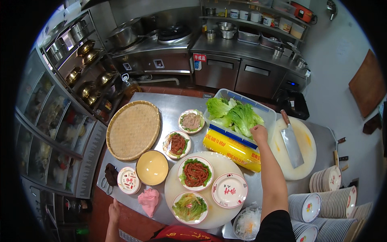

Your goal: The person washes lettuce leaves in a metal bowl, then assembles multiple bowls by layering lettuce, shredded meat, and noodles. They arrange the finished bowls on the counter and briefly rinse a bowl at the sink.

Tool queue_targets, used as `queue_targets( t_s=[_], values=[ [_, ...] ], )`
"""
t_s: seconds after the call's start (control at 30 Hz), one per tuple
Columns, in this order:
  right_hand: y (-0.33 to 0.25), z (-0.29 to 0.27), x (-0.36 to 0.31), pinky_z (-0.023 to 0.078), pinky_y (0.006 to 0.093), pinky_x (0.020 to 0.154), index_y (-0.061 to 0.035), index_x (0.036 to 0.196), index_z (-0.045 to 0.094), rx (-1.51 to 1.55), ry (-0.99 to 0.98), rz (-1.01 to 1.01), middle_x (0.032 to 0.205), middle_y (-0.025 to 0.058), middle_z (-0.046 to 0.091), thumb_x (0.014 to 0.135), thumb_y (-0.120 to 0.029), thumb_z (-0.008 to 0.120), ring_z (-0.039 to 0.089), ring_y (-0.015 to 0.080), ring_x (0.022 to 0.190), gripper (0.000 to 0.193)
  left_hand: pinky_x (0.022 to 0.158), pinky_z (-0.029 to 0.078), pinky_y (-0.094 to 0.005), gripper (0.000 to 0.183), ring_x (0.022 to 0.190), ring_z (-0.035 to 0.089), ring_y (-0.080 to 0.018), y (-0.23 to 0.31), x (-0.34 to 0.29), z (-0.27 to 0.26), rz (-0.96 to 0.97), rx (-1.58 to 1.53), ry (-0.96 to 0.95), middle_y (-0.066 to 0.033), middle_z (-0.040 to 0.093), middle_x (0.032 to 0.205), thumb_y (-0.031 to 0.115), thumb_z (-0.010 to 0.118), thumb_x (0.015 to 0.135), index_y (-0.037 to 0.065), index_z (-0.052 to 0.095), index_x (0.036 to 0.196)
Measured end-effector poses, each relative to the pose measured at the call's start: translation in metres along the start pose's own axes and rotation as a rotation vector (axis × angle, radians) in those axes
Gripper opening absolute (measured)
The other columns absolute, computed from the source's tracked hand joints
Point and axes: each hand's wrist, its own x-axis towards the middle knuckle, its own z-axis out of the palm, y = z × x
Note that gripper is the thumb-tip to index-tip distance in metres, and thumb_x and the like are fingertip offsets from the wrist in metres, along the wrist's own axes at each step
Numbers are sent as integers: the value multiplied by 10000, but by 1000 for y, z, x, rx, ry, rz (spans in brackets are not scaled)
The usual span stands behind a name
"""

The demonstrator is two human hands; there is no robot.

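My right hand (pixel 259 132) reaches over the near right rim of a clear plastic bin (pixel 271 115), fingers closed on a leaf of green lettuce (pixel 243 121). My left hand (pixel 114 209) hangs by the table's left front edge, fingers curled with nothing visible in them. In front of me, a round white board (pixel 215 159) bears an empty white plate (pixel 229 190), a plate of dark red meat strips on greens (pixel 196 172) and a plate of shredded greens (pixel 190 207). Under my right forearm lies a yellow box of wrap (pixel 231 150).
A cleaver (pixel 292 144) rests on a second round board (pixel 308 141). Plate stacks (pixel 338 201) stand at right. Two filled plates (pixel 177 144), a bamboo tray (pixel 133 130), a yellowish bowl (pixel 152 167), a pink cloth (pixel 149 202) and a bowl of white shreds (pixel 248 223) are around.
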Motion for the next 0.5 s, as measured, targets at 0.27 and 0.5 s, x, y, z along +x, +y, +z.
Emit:
queue_targets(
  t_s=[0.27,0.5],
  values=[
    [-12,36,42,510,436,806,-48,901,675,-110,-10,49,1025,179,668,753,-251,701,634,348,951,252,657,458,-365,276,724,598,-223,67,-34,3,-28,105,-47,-158,604,785,209,555,916,-51,617,846],
    [-5,0,58,512,332,632,-101,952,613,707,-275,188,765,48,584,779,-125,657,575,187,690,180,764,474,-295,181,885,587,-189,135,-4,24,170,-165,-147,-117,600,1021,99,592,887,-17,613,1025]
  ],
)
